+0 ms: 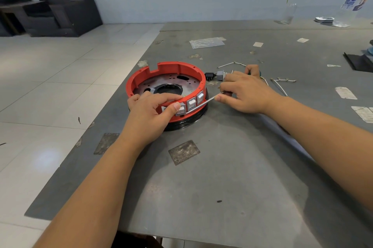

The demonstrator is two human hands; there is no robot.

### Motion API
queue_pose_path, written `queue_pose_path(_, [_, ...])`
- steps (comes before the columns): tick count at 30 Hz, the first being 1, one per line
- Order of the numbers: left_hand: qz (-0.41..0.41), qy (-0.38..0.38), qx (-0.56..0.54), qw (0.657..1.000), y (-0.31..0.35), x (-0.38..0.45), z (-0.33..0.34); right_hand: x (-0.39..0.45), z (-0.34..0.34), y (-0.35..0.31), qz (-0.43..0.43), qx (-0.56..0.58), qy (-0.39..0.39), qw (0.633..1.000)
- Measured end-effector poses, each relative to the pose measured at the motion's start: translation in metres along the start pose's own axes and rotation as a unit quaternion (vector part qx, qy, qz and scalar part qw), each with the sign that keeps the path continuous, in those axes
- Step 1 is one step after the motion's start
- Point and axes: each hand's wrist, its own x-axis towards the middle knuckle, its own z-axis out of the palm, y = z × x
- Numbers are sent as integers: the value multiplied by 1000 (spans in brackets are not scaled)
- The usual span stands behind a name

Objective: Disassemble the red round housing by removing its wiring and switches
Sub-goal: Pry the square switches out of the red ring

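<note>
The red round housing (pixel 167 70) lies open side up on the grey table (pixel 232 167), on a black base ring. A row of grey switches (pixel 191 103) sits in its near wall. My left hand (pixel 150 109) grips the housing's near rim, thumb pressed on the leftmost visible switch. My right hand (pixel 245 91) holds a screwdriver (pixel 200 104); its metal shaft runs leftward and its tip touches the lower edge of the switch under my thumb. Loose white wires (pixel 280 84) and a removed grey switch with a black plug part (pixel 216 75) lie behind the right hand.
Paper scraps and tape marks dot the table. A clear plastic bag (pixel 205 42) lies farther back. A plastic bottle (pixel 353 3) and a glass (pixel 289 13) stand at the far right. A black tray edge (pixel 357 61) is at right. Tiled floor and dark armchairs lie left.
</note>
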Motion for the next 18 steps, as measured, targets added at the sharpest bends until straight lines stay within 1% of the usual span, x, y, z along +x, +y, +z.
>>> queue_pose_path(4, [0, -1, 2, 1000, 0, 0, 0, -5, 3, -1, 7, 11, -4, 1000])
queue_pose_path(13, [-3, 4, -3, 1000, 3, -1, 1, -29, -4, -23, 87, -26, -48, 995])
queue_pose_path(16, [-4, 2, -5, 1000, 3, -1, 1, -31, -7, -23, 88, -30, -67, 993])
queue_pose_path(18, [-9, -2, -7, 1000, 1, 0, 1, -29, -8, -24, 85, -35, -62, 994])
